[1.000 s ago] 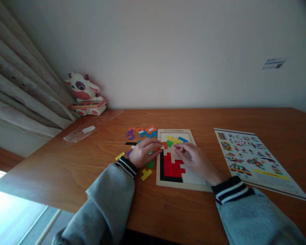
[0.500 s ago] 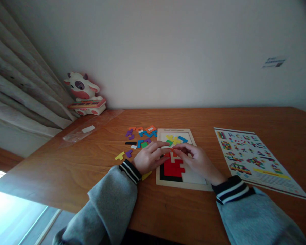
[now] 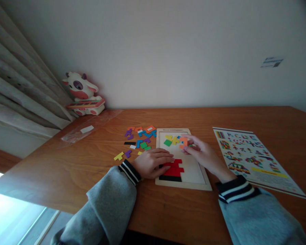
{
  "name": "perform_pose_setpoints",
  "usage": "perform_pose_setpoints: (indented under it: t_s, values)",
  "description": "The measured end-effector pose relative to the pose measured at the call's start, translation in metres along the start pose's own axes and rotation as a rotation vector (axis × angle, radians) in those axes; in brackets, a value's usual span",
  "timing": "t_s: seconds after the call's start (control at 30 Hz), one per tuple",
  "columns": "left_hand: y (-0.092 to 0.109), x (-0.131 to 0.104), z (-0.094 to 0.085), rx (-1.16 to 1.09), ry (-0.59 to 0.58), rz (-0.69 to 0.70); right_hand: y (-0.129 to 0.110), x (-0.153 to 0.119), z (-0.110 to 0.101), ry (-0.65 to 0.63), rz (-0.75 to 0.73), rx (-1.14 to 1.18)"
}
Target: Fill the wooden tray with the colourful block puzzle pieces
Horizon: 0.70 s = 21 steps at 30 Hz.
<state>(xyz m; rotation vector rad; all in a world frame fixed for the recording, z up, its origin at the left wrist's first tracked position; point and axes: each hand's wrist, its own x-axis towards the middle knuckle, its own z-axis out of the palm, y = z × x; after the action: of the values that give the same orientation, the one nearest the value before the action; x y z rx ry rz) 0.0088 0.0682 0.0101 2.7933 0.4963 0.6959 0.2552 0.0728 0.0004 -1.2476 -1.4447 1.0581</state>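
A pale wooden puzzle board (image 3: 183,185) lies on the table in front of me. My right hand (image 3: 200,149) pinches an orange U-shaped puzzle piece (image 3: 183,143) above the middle of the board. Over the board's left edge rests my left hand (image 3: 154,162), fingers stretched out flat across the red pieces (image 3: 175,166). A black piece (image 3: 170,178) sits below the red ones at the board's lower left. Yellow pieces (image 3: 175,140) and a green piece (image 3: 167,143) lie loose in the upper part. My left fingers hide part of the red area.
Several loose coloured pieces, including a purple one (image 3: 128,153) and a yellow one (image 3: 118,156), lie left of the board. A printed pattern sheet (image 3: 257,156) is at right. A toy cow (image 3: 85,95) and plastic bag (image 3: 79,132) are at the back left.
My right hand has moved up and right, away from my left hand, with the orange piece now showing in its fingers. My left hand has lowered slightly and flattened over the red pieces.
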Motion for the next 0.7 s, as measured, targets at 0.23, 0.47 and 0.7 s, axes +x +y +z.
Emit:
perform_pose_setpoints:
  t_s: [0.23,0.47,0.7]
  values:
    - [-0.001,0.000,0.001,0.005,-0.002,0.007,0.002,-0.002,-0.036,-0.366,0.138,-0.078]
    - [0.000,0.001,0.002,-0.008,0.012,0.040,0.004,-0.008,-0.043,-0.632,0.289,-0.074]
    - [0.002,0.002,0.001,0.019,-0.024,0.065,0.002,-0.014,-0.033,-0.614,0.307,-0.126]
